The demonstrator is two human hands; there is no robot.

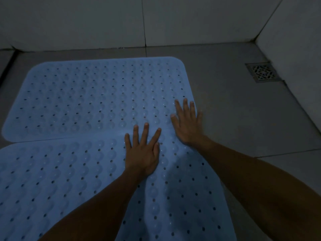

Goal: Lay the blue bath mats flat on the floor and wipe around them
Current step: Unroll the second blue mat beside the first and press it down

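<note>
Dim tiled floor (234, 101), drain (262, 72) upper right. Two blue bath mats (86, 94) centre-left, overlapping. Left hand (142, 153), right hand (188, 122) flat, pressing seam. Risk: overlap ridge staying raised.

One head-worn camera is looking forward and steeply down from close above the floor (225, 101), facing the wall (104, 23) and its right corner. Both forearms are reaching in from the bottom edge, and the wide lens is bending the tile lines.
</note>
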